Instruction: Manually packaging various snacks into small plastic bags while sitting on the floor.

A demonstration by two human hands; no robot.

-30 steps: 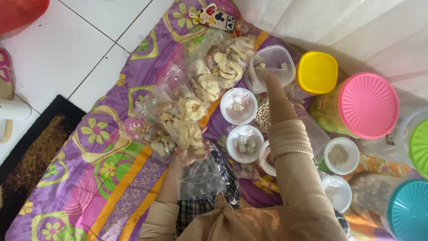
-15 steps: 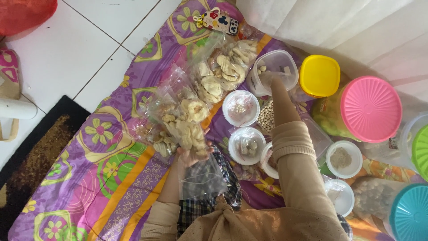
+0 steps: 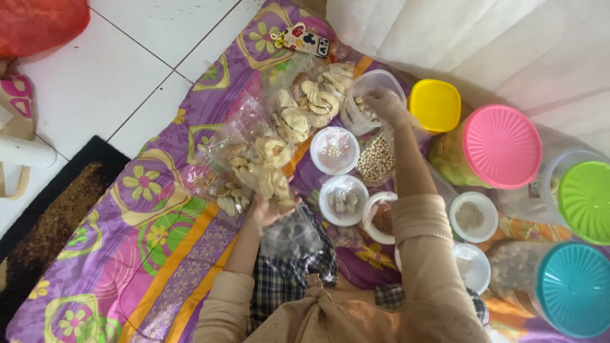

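Left hand (image 3: 270, 209) closed around the neck of a clear plastic bag of pale puffed crackers (image 3: 257, 168), grip pinching the gathered film so the load hangs flat on the purple flowered cloth (image 3: 159, 254) just beyond the fingers, probably to keep the opening from spilling. Right hand (image 3: 384, 101) stretched far forward, down in the mouth of a clear round plastic tub (image 3: 368, 98); grip curled among the small pale pieces inside, but whether pressed together on any of them cannot be told, since the fingers are partly hidden by the rim. Just left of that grip, a second clear bag of curled pale crackers (image 3: 311, 98), leaning against the tub. Nearer the body than the right grip, a clear bag of small round pale nuts (image 3: 376, 155) and two white-rimmed round bowls covered in film (image 3: 335, 151) (image 3: 343, 200), set in a loose row within easy reach. To the right of the right grip, a square yellow plastic lid (image 3: 435, 105), then a jar under a round pink ribbed lid (image 3: 502, 146), a green-lidded container (image 3: 584, 200) and a teal-lidded one (image 3: 575, 289), all shut, ranged along the white curtain (image 3: 476, 38). Beyond the left grip, white floor tiles (image 3: 114, 76) and a dark mat (image 3: 57, 216) at the cloth's edge.
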